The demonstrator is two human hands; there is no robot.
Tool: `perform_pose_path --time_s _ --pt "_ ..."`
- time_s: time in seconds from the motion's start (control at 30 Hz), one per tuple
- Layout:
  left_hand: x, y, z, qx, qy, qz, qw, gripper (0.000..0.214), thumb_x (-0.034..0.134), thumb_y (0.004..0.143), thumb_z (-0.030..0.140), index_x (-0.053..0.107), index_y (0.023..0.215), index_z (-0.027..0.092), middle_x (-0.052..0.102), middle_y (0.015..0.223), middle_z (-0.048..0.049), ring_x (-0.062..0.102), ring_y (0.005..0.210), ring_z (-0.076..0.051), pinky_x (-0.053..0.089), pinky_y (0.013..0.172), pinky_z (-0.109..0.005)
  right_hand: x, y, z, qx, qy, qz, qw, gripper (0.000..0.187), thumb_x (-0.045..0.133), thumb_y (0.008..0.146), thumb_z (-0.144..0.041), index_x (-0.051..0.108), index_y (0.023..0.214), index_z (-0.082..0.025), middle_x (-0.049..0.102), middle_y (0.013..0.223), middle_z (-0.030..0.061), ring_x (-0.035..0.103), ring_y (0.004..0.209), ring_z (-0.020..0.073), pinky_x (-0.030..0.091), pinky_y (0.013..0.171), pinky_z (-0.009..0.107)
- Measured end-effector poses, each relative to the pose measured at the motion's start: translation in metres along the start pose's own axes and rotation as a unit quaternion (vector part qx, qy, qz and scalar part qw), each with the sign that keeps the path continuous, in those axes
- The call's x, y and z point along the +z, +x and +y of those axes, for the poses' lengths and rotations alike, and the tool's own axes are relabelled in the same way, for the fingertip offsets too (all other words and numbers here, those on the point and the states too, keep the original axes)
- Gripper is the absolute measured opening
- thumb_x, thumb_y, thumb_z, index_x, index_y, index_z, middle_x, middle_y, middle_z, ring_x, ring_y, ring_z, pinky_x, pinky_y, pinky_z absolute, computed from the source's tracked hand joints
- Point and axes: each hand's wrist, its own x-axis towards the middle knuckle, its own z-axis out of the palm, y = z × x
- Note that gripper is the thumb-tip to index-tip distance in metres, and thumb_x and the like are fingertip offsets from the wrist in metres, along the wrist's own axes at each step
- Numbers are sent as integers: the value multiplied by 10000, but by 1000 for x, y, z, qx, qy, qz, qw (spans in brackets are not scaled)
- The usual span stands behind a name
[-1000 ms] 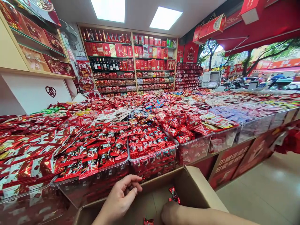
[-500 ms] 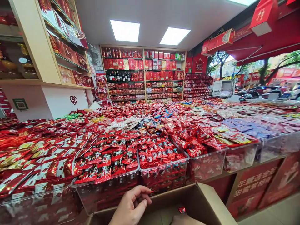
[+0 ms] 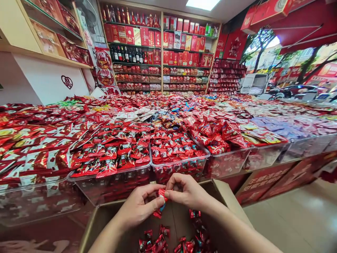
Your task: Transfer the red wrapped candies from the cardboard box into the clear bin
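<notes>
Here we have one red wrapped candy (image 3: 162,193), right between the two hands and above the open cardboard box (image 3: 228,200). Our left hand (image 3: 139,205) grips it between thumb and fingers; our right hand (image 3: 187,191) pinches its upper end. Below both hands, we spot loose candies (image 3: 159,243) inside the box. Just beyond the hands, we've got a clear tub (image 3: 181,168) heaped with red packets (image 3: 175,147), and well past that, shelves (image 3: 162,42) of bottles (image 3: 129,55).
</notes>
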Motion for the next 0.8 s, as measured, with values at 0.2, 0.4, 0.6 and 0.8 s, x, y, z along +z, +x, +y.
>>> perform_pose_path --time_s 0.2,0.4,0.6,0.8 --pt "2 0 0 -23 24 28 999 374 556 756 264 548 1122 193 648 887 -45 577 754 -170 488 630 -256 4 -6 18 17 123 -7 992 305 687 623 -342 531 810 -158 443 598 -57 363 532 62 308 492 189" --pt "1 4 -1 -40 -15 48 998 405 580 735 281 527 1128 200 633 839 -24 568 745 -157 471 592 -230 3 -11 23 42 177 68 981 315 695 610 -329 554 837 -162 552 669 -21 479 590 85 390 556 217" --pt "9 11 -9 40 38 96 994 133 569 747 250 662 825 196 609 658 12 544 590 -120 440 580 -227 6 -17 24 -2 117 113 987 230 695 615 -260 617 812 -171 619 717 8 565 673 128 461 624 258" --pt "8 10 -12 64 46 101 992 119 553 761 243 665 765 208 627 675 5 575 651 -146 449 631 -242 4 -20 23 -145 83 142 976 136 657 675 -168 683 792 -234 668 843 27 613 790 149 496 707 289"
